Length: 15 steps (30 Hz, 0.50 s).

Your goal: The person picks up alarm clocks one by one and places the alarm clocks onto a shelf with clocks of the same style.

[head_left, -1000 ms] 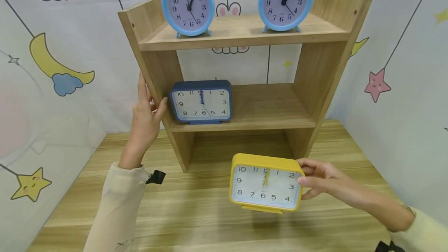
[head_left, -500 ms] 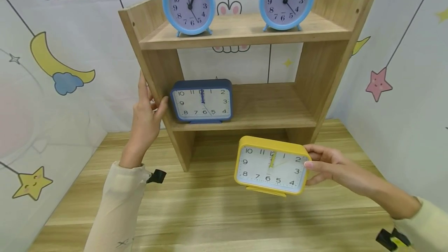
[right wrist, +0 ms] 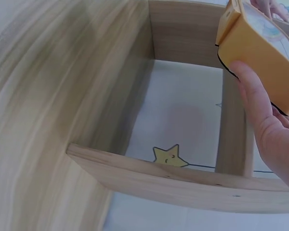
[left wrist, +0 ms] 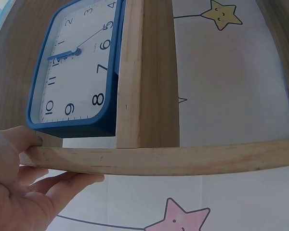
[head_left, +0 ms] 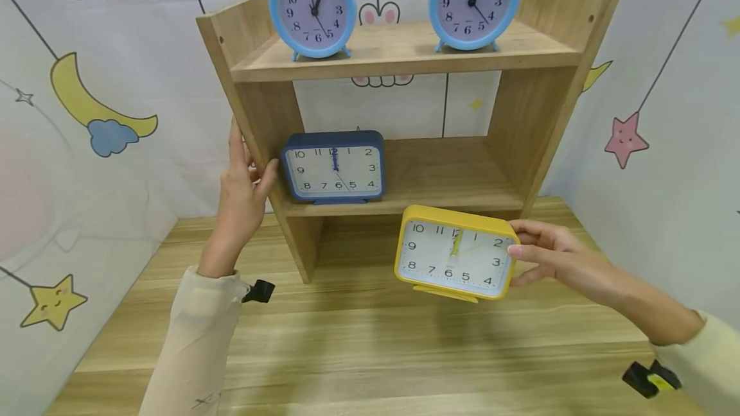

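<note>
My right hand (head_left: 557,255) holds a yellow rectangular alarm clock (head_left: 457,252) by its right end, thumb toward the front edge. The clock is raised off the table, slightly tilted, in front of the shelf's lower opening. In the right wrist view the yellow clock (right wrist: 260,57) shows its side. My left hand (head_left: 239,204) grips the left side panel of a wooden shelf (head_left: 370,70), thumb on one face and fingers on the other, as the left wrist view also shows. Just beside that thumb, a dark blue rectangular alarm clock (head_left: 335,172) stands at the left of the middle board.
Two light blue round twin-bell clocks stand on the top board, a left one (head_left: 312,8) and a right one (head_left: 474,2). The middle board (head_left: 445,175) runs on to the right of the blue clock. A wood-grain table (head_left: 324,352) lies below; patterned white sheets hang around.
My right hand has lifted the yellow clock upward and a little to the right, closer to the middle board. My left hand has stayed on the shelf's side panel.
</note>
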Available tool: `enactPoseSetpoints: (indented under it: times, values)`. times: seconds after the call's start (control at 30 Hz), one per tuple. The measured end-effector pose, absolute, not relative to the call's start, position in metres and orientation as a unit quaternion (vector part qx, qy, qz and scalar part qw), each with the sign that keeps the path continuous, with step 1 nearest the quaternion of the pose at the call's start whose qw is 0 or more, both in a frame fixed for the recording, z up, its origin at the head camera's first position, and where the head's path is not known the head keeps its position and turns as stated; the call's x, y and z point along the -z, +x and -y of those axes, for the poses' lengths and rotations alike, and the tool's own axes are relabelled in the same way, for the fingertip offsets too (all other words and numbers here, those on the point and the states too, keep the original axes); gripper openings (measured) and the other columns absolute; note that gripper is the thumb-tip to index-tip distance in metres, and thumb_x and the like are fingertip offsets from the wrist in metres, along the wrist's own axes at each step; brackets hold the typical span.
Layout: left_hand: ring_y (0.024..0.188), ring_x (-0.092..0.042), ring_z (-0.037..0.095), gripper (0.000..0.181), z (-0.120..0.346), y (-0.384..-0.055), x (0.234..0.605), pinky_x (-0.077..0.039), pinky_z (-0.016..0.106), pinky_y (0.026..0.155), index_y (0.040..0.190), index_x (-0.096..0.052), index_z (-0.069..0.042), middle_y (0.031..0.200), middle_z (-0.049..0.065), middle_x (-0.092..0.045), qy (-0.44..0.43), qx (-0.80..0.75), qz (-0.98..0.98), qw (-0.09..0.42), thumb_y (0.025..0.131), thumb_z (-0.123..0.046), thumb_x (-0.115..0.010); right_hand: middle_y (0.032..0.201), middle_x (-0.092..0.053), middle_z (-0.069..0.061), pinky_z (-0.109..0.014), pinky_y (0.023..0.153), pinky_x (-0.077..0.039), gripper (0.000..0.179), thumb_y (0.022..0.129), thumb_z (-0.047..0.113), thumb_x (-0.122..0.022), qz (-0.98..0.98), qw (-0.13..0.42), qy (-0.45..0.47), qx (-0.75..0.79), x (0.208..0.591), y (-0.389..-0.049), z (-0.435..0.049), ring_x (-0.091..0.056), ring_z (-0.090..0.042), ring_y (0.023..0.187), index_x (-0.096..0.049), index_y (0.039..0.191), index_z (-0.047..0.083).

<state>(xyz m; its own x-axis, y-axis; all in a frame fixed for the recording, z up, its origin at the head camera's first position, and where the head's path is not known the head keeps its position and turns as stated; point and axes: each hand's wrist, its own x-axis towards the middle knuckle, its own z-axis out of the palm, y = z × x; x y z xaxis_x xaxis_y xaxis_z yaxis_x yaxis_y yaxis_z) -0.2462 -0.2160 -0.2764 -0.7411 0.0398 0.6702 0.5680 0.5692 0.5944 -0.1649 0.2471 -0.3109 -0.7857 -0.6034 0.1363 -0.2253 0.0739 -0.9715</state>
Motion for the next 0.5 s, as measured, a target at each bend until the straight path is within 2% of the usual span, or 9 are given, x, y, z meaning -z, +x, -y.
enactPoseSetpoints:
  times: [0.5]
  values:
    - [0.110, -0.062, 0.047, 0.082, 0.217, -0.246, 0.275, -0.054, 0.057, 0.087, 0.161, 0.000, -0.027, 0.155, 0.013, -0.038, -0.188, 0.430, 0.828, 0.307, 0.102, -0.006, -0.053, 0.125, -0.061, -0.015, -0.054, 0.078, -0.059, 0.034, 0.106, 0.003, -0.045, -0.740, 0.122, -0.279, 0.599, 0.285, -0.177, -0.244, -0.063, -0.027, 0.111, -0.049, 0.138, -0.004]
